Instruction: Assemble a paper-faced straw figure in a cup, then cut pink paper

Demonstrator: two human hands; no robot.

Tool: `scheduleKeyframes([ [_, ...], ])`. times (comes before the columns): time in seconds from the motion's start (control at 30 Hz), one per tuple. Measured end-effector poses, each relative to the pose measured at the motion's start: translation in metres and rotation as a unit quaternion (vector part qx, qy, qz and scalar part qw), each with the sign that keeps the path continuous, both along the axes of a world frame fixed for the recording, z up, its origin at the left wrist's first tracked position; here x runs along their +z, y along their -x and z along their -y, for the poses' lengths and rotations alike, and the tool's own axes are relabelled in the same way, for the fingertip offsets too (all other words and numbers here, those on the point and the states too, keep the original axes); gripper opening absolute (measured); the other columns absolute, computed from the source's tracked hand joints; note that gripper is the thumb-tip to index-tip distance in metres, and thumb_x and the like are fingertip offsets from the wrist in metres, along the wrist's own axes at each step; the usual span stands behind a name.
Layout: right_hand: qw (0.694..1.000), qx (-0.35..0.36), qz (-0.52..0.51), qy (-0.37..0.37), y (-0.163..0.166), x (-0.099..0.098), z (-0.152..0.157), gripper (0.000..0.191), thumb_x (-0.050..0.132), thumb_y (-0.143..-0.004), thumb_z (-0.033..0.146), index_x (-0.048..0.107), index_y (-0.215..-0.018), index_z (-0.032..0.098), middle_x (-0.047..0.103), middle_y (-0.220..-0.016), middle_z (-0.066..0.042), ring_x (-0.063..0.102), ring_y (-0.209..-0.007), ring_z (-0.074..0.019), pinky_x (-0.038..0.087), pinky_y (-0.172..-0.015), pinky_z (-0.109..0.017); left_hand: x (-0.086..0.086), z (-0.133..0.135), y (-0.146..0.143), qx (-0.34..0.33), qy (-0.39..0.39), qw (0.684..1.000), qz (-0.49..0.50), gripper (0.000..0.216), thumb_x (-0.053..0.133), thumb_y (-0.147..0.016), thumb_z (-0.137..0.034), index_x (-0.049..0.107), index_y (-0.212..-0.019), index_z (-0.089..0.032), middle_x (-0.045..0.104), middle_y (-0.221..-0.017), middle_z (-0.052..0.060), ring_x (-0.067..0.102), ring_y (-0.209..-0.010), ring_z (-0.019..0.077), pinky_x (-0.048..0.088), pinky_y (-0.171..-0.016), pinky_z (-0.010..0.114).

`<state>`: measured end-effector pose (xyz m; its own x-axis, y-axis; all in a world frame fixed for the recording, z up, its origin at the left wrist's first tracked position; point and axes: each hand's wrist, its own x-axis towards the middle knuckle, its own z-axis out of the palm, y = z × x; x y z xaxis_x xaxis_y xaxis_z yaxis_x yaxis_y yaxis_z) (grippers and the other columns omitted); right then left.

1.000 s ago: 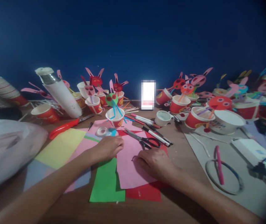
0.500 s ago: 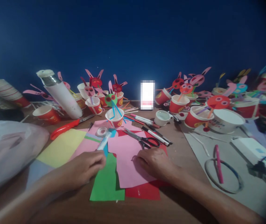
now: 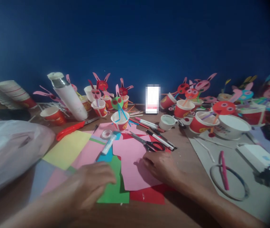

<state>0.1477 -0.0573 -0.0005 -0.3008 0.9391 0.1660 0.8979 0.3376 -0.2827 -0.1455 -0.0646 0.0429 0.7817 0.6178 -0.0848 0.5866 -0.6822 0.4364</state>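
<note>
My left hand (image 3: 93, 182), smeared by motion, hovers over the green paper (image 3: 112, 193) with its fingers bent; I cannot make out anything in it. My right hand (image 3: 162, 164) rests on the pink paper (image 3: 135, 171), fingers curled in, and whatever they may hold is hidden. Just beyond its knuckles lie black-handled scissors (image 3: 146, 143). A white glue stick (image 3: 108, 144) lies on the papers, beside a roll of clear tape (image 3: 106, 134). Behind them stands a paper cup (image 3: 120, 122) with a green paper face (image 3: 117, 103) on blue straw legs.
Markers (image 3: 162, 139) lie right of the scissors, near a small white cup (image 3: 167, 122). A red-handled cutter (image 3: 70, 130) and a plastic bag (image 3: 14, 152) are on the left. A white flask (image 3: 70, 98) leans behind. More cups with paper faces (image 3: 223, 108) line the back.
My left hand has come off the glue stick and moved toward me and slightly right, leaving it on the papers. The right hand stays on the pink paper. The view has shifted slightly.
</note>
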Motion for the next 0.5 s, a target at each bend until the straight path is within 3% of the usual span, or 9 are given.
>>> scheduleKeyframes([
  [0.07, 1.0, -0.008, -0.024, 0.007, -0.002, 0.002, 0.001, 0.025, 0.05, -0.087, 0.024, 0.062, -0.066, 0.019, 0.067, -0.061, 0.0, 0.058, -0.055, -0.0112, 0.024, -0.051, -0.025, 0.02, -0.024, -0.053, -0.059, -0.018, 0.998, 0.034, 0.024, 0.037, -0.09, -0.016, 0.061, -0.086, -0.019, 0.064, -0.085, 0.005, 0.055, -0.083, 0.0181, 0.043, -0.076, 0.029],
  [0.17, 0.998, -0.002, -0.058, 0.012, -0.005, 0.001, 0.001, 0.026, 0.047, -0.089, 0.028, 0.063, -0.071, 0.02, 0.067, -0.062, 0.0, 0.059, -0.056, -0.0112, 0.026, -0.052, -0.024, 0.01, -0.048, -0.091, -0.031, -0.091, 0.992, 0.084, 0.026, 0.037, -0.092, -0.021, 0.063, -0.091, -0.016, 0.065, -0.088, 0.008, 0.057, -0.086, 0.0196, 0.043, -0.077, 0.032],
  [0.3, 0.999, 0.017, -0.036, -0.028, -0.004, -0.004, 0.0, 0.025, 0.05, -0.088, 0.028, 0.064, -0.069, 0.019, 0.068, -0.062, -0.001, 0.059, -0.056, -0.013, 0.025, -0.053, -0.027, -0.015, -0.087, -0.09, 0.069, -0.158, 0.985, 0.024, 0.029, 0.037, -0.093, -0.023, 0.065, -0.094, -0.016, 0.068, -0.093, 0.01, 0.061, -0.09, 0.021, 0.045, -0.08, 0.033],
  [0.37, 0.997, 0.044, -0.019, -0.068, -0.001, -0.009, -0.001, 0.03, 0.05, -0.088, 0.03, 0.062, -0.064, 0.018, 0.066, -0.059, -0.002, 0.058, -0.054, -0.0131, 0.024, -0.054, -0.029, -0.018, -0.104, -0.089, 0.139, -0.179, 0.973, -0.04, 0.032, 0.035, -0.094, -0.027, 0.065, -0.1, -0.016, 0.07, -0.092, 0.01, 0.064, -0.085, 0.021, 0.046, -0.076, 0.032],
  [0.5, 0.985, 0.098, 0.005, -0.14, 0.004, -0.016, 0.0, 0.032, 0.047, -0.089, 0.024, 0.056, -0.059, 0.017, 0.061, -0.053, 0.0, 0.053, -0.049, -0.0116, 0.02, -0.053, -0.031, -0.017, -0.118, -0.101, 0.169, -0.211, 0.946, -0.182, 0.039, 0.029, -0.094, -0.025, 0.06, -0.115, -0.016, 0.07, -0.08, 0.014, 0.066, -0.077, 0.0255, 0.046, -0.071, 0.037],
])
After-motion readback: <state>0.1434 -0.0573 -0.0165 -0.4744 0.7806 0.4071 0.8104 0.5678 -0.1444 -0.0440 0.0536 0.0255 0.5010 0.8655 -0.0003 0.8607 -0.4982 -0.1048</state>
